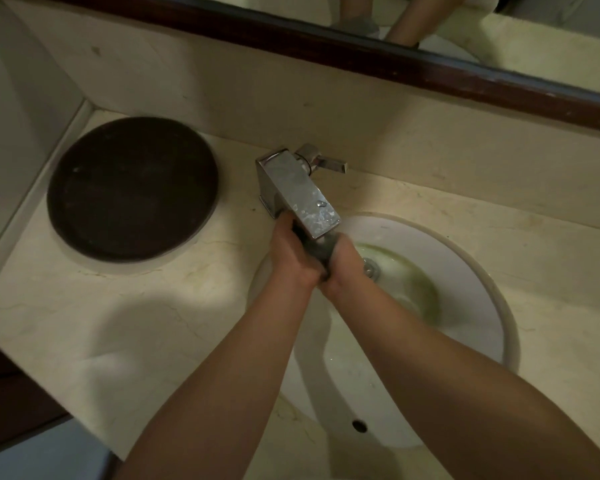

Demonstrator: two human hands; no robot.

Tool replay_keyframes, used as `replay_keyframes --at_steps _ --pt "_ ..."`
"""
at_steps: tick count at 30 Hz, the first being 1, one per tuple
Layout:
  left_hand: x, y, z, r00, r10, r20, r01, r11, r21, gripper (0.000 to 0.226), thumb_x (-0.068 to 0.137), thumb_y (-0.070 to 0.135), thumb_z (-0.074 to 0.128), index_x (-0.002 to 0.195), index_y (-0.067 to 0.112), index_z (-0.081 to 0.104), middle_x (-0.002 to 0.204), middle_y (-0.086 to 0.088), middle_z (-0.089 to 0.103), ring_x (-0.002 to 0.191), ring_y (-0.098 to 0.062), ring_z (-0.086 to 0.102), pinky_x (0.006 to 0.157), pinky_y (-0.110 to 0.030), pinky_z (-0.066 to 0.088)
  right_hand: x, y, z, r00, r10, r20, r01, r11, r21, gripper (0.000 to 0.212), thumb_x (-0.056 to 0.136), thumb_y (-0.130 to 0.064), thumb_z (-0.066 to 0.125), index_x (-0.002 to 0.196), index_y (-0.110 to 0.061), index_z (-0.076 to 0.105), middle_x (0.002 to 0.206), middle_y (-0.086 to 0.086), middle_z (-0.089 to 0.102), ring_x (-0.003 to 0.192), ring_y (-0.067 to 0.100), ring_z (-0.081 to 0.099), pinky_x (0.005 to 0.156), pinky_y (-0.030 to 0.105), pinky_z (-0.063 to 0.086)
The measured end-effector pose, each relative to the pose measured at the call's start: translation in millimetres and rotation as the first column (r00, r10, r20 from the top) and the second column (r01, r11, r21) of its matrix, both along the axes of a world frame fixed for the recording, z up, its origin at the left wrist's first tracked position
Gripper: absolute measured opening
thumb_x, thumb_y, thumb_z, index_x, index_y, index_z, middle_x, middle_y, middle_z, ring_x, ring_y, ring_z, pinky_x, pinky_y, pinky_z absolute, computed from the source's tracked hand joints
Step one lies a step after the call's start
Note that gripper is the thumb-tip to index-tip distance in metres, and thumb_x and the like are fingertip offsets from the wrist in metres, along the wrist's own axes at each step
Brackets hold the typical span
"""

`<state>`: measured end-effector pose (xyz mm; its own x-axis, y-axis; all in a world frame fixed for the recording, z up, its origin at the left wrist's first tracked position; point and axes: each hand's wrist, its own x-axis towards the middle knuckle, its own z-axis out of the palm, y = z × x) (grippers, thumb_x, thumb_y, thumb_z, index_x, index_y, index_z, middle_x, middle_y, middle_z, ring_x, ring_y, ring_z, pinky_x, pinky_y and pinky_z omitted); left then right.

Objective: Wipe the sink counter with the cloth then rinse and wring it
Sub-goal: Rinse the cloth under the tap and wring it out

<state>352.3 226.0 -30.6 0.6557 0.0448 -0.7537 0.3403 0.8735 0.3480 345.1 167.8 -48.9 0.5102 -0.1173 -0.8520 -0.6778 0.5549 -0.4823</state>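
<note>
The counter (84, 323) at near left carries no cloth. Over the basin (482, 271), the left hand (291, 254) and right hand (345, 263) are drawn close together. Each is curled around one side of the dark cloth (317, 254), directly beneath the spout of the tap (298, 188). Running water cannot be confirmed. Judgement: wiping appears complete, and either rinsing or wringing is in hand; which one cannot be told. At far left a round dark tray (132, 188) sits on the counter. A mirror (499, 26) runs along the far wall.
</note>
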Motion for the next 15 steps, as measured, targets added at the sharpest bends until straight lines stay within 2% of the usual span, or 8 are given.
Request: replay_keyframes --at_steps 2,4,6,8,10,12,15 --pt "3 -3 2 0.999 -0.01 -0.032 0.01 1.0 0.008 0.03 0.094 0.03 0.045 0.068 0.02 0.056 0.052 0.003 0.059 0.043 -0.013 0.058 0.048 -0.017 0.048 7 -6 -20 1.0 0.011 -0.024 -0.014 0.995 -0.102 0.043 0.065 -0.025 0.056 0.102 -0.01 0.072 0.096 0.009 0.075 0.084 0.027 0.072 0.073 0.038 0.06" --pt "5 -4 2 0.999 0.014 -0.044 -0.013 1.0 0.028 0.032 0.094 0.026 0.044 0.064 0.02 0.052 0.048 0.004 0.056 0.039 -0.012 0.054 0.044 -0.015 0.044 7 -10 -20 0.998 0.017 -0.053 -0.026 0.987 -0.16 0.03 0.078 -0.03 0.052 0.093 -0.011 0.07 0.091 0.009 0.073 0.082 0.026 0.07 0.074 0.039 0.059" --pt "8 -6 0 0.998 0.034 -0.05 -0.032 0.998 0.05 0.031 0.095 0.025 0.044 0.065 0.019 0.05 0.048 0.004 0.054 0.04 -0.012 0.054 0.044 -0.016 0.043 4 -13 -8 0.998 0.041 -0.046 -0.049 0.983 -0.176 0.017 0.09 -0.022 0.047 0.08 -0.014 0.059 0.082 0.006 0.065 0.072 0.021 0.062 0.068 0.032 0.054" --pt "7 -10 1 0.998 0.025 -0.065 -0.024 1.0 0.016 0.028 0.094 0.027 0.041 0.068 0.019 0.047 0.052 0.003 0.052 0.045 -0.013 0.053 0.048 -0.019 0.041 4 -17 -5 0.996 0.048 -0.074 -0.062 0.978 -0.197 0.016 0.087 -0.02 0.046 0.081 -0.013 0.059 0.086 0.008 0.067 0.073 0.024 0.061 0.073 0.034 0.055" --pt "7 -12 7 1.0 0.026 -0.014 -0.027 0.998 -0.052 0.022 0.088 0.023 0.041 0.067 0.02 0.039 0.049 0.004 0.046 0.039 -0.011 0.049 0.05 -0.021 0.036 7 -23 -5 0.996 0.067 -0.057 -0.074 0.988 -0.135 0.015 0.086 -0.017 0.045 0.086 -0.012 0.059 0.087 0.009 0.065 0.075 0.025 0.062 0.067 0.033 0.052" --pt "5 -14 8 0.999 0.043 -0.006 -0.044 0.994 -0.102 0.026 0.089 0.028 0.042 0.064 0.02 0.038 0.044 0.004 0.045 0.038 -0.011 0.047 0.054 -0.025 0.034 9 -29 -6 0.989 0.147 -0.008 -0.147 0.985 -0.089 0.016 0.092 -0.016 0.04 0.091 -0.014 0.056 0.086 0.008 0.061 0.073 0.021 0.059 0.062 0.028 0.048" --pt "3 -14 7 1.0 0.004 -0.01 -0.005 0.989 -0.147 0.032 0.091 0.032 0.045 0.063 0.017 0.043 0.045 0.0 0.047 0.046 -0.015 0.044 0.062 -0.026 0.038 9 -45 -4 0.984 0.178 0.008 -0.178 0.984 -0.013 0.027 0.097 -0.032 0.044 0.094 -0.013 0.063 0.088 0.007 0.069 0.074 0.019 0.063 0.064 0.027 0.046"
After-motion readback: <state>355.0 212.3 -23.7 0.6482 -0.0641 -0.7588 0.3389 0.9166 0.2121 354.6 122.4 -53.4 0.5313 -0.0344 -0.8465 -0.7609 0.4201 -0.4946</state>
